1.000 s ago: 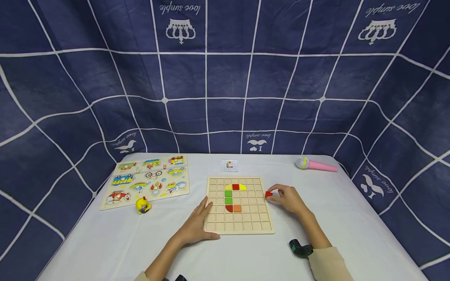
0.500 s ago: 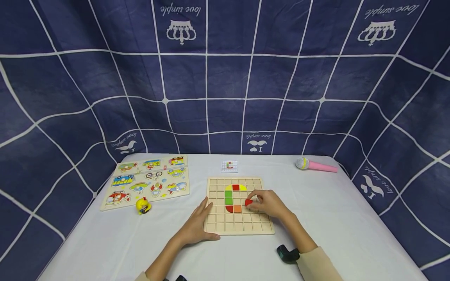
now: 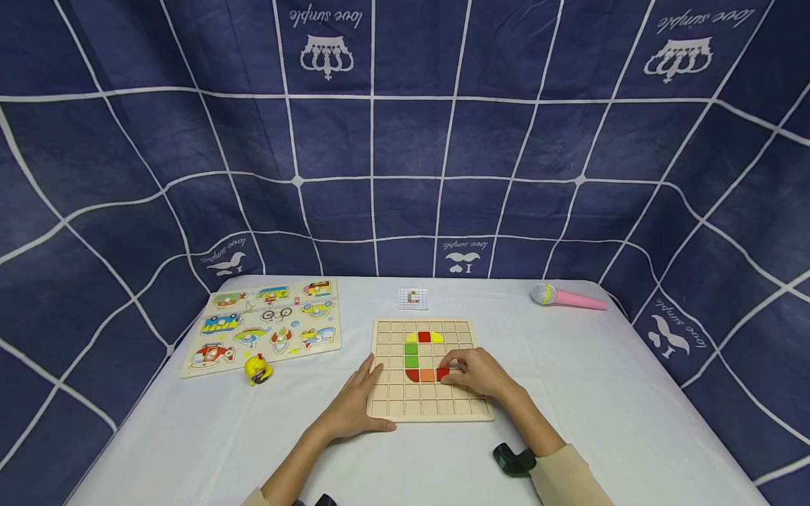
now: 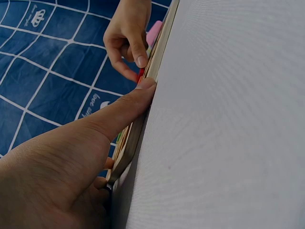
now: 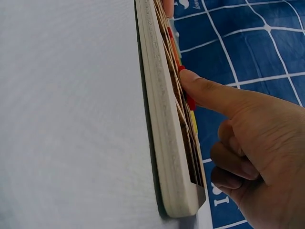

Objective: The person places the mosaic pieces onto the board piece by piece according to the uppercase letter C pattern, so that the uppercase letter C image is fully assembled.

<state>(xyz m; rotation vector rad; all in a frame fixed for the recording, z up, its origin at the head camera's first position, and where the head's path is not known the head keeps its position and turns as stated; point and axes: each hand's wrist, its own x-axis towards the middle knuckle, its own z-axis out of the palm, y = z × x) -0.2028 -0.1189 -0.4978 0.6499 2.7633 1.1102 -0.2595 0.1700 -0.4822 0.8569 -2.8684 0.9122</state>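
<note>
A wooden grid board (image 3: 454,407) lies on the white table. My right hand (image 3: 481,374) pinches a red square tile (image 3: 442,375) between thumb and index finger, at the cell right of an orange tile (image 3: 427,376). In the right wrist view the thumb tip touches the red tile (image 5: 181,69). My left hand (image 3: 354,402) rests at the board's near left corner, fingers along the left side, thumb (image 4: 126,106) straight against the front edge. Green tiles (image 3: 411,355), yellow corner tiles (image 3: 437,337), a dark red rounded tile (image 3: 413,376) and another red tile (image 3: 424,337) sit in the grid.
Behind the board lies a small pattern card (image 3: 413,299). At the left are a vehicle puzzle board (image 3: 262,330) and a yellow toy figure (image 3: 257,370). A pink toy microphone (image 3: 572,299) lies at the back right. A dark blue checked curtain (image 3: 411,204) surrounds the table.
My right hand has carried the red tile leftward from beside the board's right edge, then down to the cell next to the orange tile. The left hand stays at the board's corner.
</note>
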